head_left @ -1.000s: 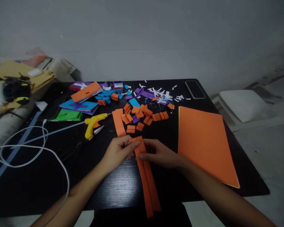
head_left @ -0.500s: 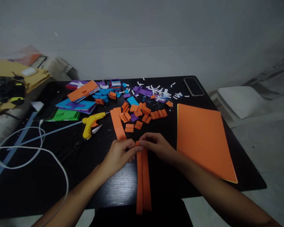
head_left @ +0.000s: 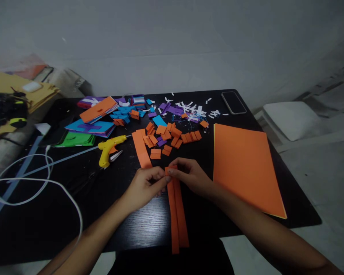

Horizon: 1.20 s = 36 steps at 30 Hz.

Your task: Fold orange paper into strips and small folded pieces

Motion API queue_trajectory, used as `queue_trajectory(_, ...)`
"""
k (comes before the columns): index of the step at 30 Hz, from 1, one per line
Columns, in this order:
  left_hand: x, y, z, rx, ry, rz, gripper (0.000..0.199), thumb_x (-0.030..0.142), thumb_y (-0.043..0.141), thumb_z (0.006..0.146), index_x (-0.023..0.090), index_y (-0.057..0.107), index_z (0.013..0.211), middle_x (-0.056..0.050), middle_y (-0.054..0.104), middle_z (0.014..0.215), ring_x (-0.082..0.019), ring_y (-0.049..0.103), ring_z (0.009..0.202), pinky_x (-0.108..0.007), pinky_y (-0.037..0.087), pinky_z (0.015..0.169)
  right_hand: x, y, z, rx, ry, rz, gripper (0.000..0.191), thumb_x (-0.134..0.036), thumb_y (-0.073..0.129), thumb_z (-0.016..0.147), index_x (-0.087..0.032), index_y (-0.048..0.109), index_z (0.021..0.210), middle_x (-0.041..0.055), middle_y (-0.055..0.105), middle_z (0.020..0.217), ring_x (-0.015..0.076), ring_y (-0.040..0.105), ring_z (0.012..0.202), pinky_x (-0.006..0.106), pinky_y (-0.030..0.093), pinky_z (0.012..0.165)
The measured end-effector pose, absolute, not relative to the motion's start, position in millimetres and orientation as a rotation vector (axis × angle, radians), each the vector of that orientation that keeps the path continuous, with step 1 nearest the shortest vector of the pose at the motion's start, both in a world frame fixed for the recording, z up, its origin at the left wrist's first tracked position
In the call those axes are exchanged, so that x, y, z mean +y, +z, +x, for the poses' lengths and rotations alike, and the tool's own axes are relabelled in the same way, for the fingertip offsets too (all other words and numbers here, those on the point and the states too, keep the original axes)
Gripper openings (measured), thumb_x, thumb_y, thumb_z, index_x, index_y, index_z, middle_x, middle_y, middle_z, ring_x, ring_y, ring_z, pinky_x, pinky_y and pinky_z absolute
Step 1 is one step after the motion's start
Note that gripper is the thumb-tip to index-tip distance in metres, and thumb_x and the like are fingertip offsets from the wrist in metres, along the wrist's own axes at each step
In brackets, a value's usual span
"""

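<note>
Near the front of the black table, a long orange paper strip [head_left: 178,214] with a lengthwise fold hangs toward me over the edge. My left hand [head_left: 149,185] pinches its upper left side, thumb on top. From the right, my right hand [head_left: 189,175] grips the same upper end between thumb and fingers. The fingertips of both hands nearly meet there. Another orange strip [head_left: 141,149] lies flat just beyond my left hand. Several small folded orange paper pieces [head_left: 166,135] are scattered ahead of the hands.
A yellow glue gun [head_left: 110,149] and scissors [head_left: 88,179] lie at left, near a white cable [head_left: 65,187]. Orange sheets [head_left: 246,168] sit at right, a phone [head_left: 233,102] behind them. Folded coloured papers [head_left: 94,126] and white scraps [head_left: 199,110] lie at the back.
The strip's lower end has swung slightly to the right, and more of its top edge shows between the fingers. Both hands keep their hold in nearly the same place.
</note>
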State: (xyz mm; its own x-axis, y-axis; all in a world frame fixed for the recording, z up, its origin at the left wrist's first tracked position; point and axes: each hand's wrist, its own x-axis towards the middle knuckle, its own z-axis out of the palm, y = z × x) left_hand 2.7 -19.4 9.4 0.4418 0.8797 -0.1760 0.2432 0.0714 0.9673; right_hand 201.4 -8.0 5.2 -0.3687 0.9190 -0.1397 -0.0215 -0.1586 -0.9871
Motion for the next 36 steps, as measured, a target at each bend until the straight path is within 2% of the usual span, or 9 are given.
queue_trajectory(8, -19.1, 13.4, 3.9, 0.993, 0.663, 1.458, 0.031, 0.035, 0.063, 0.098, 0.016, 0.064, 0.074, 0.002, 0.065, 0.058, -0.009, 0.064, 0.051, -0.017, 0.050, 0.051, -7.1, 5.7, 202.8, -1.367, 1.630, -1.124, 0.025, -0.043, 0.074, 0.085, -0.018, 0.071, 0.085, 0.0002, 0.067, 0.078, 0.0147, 0.056, 0.072, 0.028, 0.042, 0.068)
queue_trajectory(25, -20.3, 14.0, 2.5, 0.973, 0.632, 1.497, 0.029, 0.033, 0.060, 0.101, 0.017, 0.065, 0.077, 0.001, 0.069, 0.064, -0.010, 0.067, 0.057, -0.019, 0.052, 0.056, -6.1, 4.1, 203.0, -1.340, 1.655, -1.119, 0.037, -0.053, 0.080, 0.080, -0.017, 0.073, 0.084, -0.0012, 0.064, 0.072, 0.0133, 0.052, 0.067, 0.027, 0.038, 0.064)
queue_trajectory(28, -17.9, 14.0, -1.9, 0.974, 0.633, 1.578, 0.028, 0.033, 0.059, 0.102, 0.017, 0.068, 0.082, 0.000, 0.071, 0.067, -0.011, 0.068, 0.061, -0.020, 0.054, 0.059, -4.8, 5.3, 204.1, -1.330, 1.681, -1.086, 0.037, -0.053, 0.081, 0.080, -0.017, 0.073, 0.083, -0.0007, 0.066, 0.074, 0.0141, 0.055, 0.069, 0.028, 0.041, 0.067)
queue_trajectory(31, -12.2, 14.7, -9.2, 1.041, 0.759, 1.730, 0.018, 0.031, 0.063, 0.100, 0.017, 0.073, 0.096, -0.001, 0.074, 0.074, -0.012, 0.070, 0.066, -0.020, 0.055, 0.062, -3.5, 6.1, 206.4, -1.337, 1.688, -1.068, 0.035, -0.052, 0.081, 0.081, -0.017, 0.074, 0.083, -0.0004, 0.068, 0.076, 0.0141, 0.055, 0.071, 0.028, 0.041, 0.069)
queue_trajectory(34, -6.6, 16.8, -14.1, 1.046, 0.940, 1.874, 0.019, 0.026, 0.072, 0.095, 0.019, 0.076, 0.112, -0.004, 0.079, 0.090, -0.014, 0.074, 0.078, -0.021, 0.059, 0.071, -3.2, 7.5, 208.6, -1.374, 1.697, -1.071, 0.034, -0.051, 0.081, 0.082, -0.017, 0.075, 0.085, -0.0013, 0.066, 0.075, 0.0132, 0.052, 0.070, 0.027, 0.038, 0.067)
queue_trajectory(36, -4.9, 18.6, -14.8, 0.980, 1.009, 1.958, 0.019, 0.022, 0.075, 0.093, 0.021, 0.079, 0.112, -0.005, 0.080, 0.098, -0.014, 0.075, 0.086, -0.022, 0.060, 0.077, -3.5, 9.0, 209.4, -1.387, 1.723, -1.068, 0.035, -0.051, 0.080, 0.082, -0.017, 0.075, 0.085, -0.0021, 0.063, 0.073, 0.0127, 0.050, 0.068, 0.027, 0.036, 0.066)
